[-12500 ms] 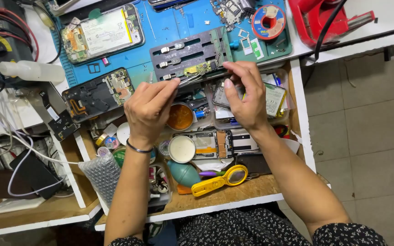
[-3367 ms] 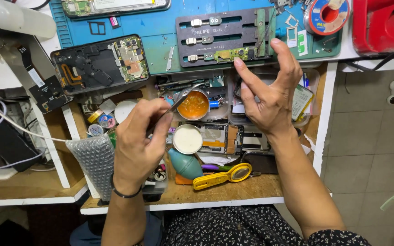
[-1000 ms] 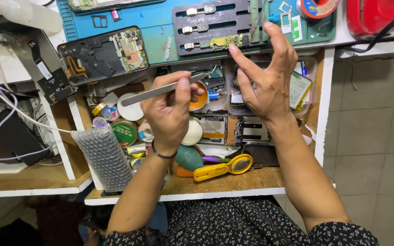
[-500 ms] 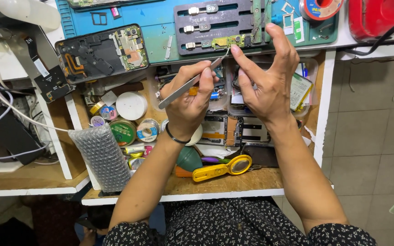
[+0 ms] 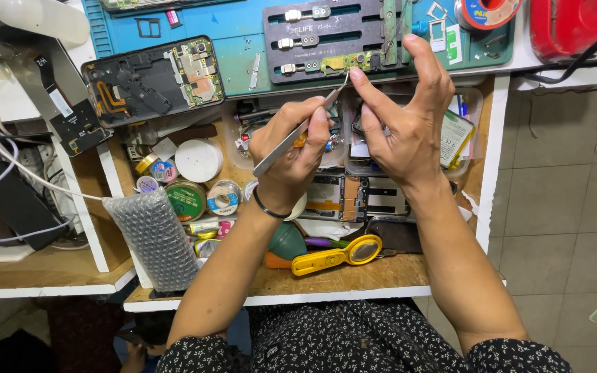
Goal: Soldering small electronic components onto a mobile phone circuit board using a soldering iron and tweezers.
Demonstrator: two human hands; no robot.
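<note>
The left hand [image 5: 291, 155] has its fingers closed around a pair of metal tweezers [image 5: 298, 131], whose tips point up and right to meet the right hand [image 5: 409, 124] above the cluttered table [image 5: 354, 280]. The right hand's thumb and forefinger are pinched together at the tweezer tips, just near the dark board holder [image 5: 326, 34] on the blue mat [image 5: 236, 34]; whatever they pinch is too small to tell. An opened phone [image 5: 153, 79] lies to the far left and a yellow magnifier [image 5: 336, 254] near the table's edge.

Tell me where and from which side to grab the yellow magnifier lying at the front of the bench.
Probably best to grip the yellow magnifier by its long flat handle, the left part, coming from above and from the bench's front edge. The handle lies roughly level and seems bare there, while the round lens end on the right sits against a dark flat item and a purple tool, leaving less room.
</note>
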